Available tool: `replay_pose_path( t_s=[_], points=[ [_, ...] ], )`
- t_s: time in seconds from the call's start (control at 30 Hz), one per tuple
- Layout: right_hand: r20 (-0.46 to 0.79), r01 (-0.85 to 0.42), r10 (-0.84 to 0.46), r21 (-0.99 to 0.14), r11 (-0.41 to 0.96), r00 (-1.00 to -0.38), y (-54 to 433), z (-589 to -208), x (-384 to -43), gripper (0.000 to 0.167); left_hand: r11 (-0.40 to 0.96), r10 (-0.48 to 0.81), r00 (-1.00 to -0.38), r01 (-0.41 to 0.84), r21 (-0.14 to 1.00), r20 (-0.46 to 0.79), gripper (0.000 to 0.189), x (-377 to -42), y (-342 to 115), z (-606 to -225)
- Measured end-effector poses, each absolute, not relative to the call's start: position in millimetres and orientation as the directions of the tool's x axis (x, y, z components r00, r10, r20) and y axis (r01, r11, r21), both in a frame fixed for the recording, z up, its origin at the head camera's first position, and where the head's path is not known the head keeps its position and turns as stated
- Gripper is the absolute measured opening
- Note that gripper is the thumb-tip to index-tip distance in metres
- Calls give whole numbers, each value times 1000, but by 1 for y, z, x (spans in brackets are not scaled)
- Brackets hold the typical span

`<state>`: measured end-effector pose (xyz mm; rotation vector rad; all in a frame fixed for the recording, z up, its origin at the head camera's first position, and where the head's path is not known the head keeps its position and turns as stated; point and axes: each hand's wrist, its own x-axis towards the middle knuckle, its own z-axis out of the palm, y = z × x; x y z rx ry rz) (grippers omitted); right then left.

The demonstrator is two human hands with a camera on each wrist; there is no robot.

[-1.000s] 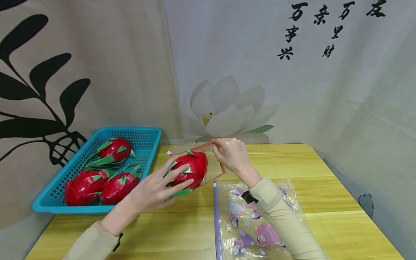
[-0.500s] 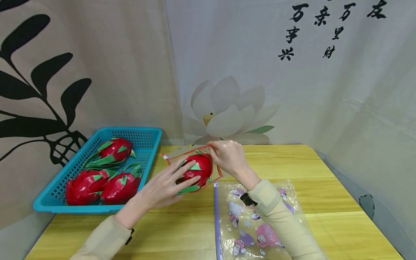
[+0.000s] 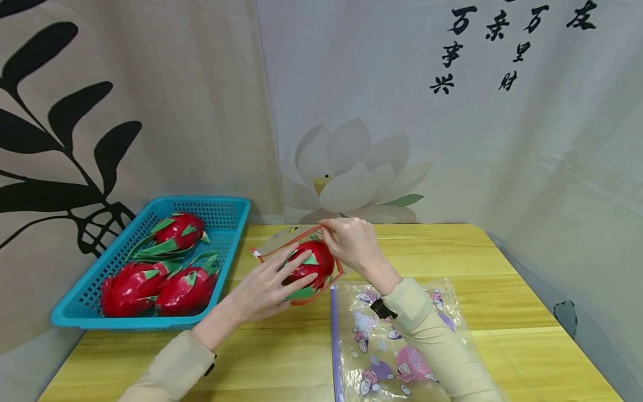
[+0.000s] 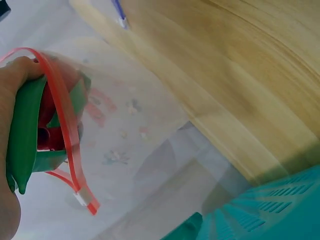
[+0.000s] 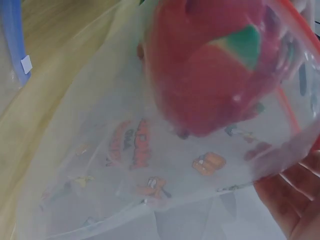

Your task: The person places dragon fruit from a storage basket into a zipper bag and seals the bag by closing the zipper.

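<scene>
My left hand [image 3: 268, 285] grips a red toy dragon fruit [image 3: 307, 268] with green leaf scales, its fingers spread and bent over the fruit. The fruit is within the mouth of a clear zip bag [image 5: 165, 175] with a red rim and small printed figures. My right hand [image 3: 354, 245] pinches that bag's rim at its far right and holds it up. In the left wrist view the red zip rim [image 4: 65, 115] passes around the fruit's green leaves [image 4: 25, 132], with a white slider [image 4: 81, 196] at one end. My left thumb is partly hidden.
A blue basket [image 3: 233, 218] at the left holds several more dragon fruits [image 3: 133, 290]. Under my right forearm a second clear bag [image 3: 372, 346] with a purple zip lies flat on the wooden table [image 3: 271, 357]. A printed curtain [image 3: 382, 84] hangs behind.
My left hand and the dragon fruit have moved to the right, deeper into the red-rimmed bag. My right hand has shifted slightly left and still pinches the rim.
</scene>
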<state>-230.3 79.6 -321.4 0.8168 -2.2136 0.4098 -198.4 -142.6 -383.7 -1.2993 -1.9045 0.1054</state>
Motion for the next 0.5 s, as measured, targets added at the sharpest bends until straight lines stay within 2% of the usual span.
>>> replay_pose_path(
  t_s=[0.2, 0.5],
  points=[
    [745, -665, -427, -29, 746, -513, 80, -319, -230, 15, 479, 828, -172, 713, -513, 534, 82, -198, -141, -386],
    [743, -705, -425, -88, 703, -517, 78, -320, -229, 15, 456, 864, -187, 684, -569, 468, 74, -198, -131, -389]
  ],
)
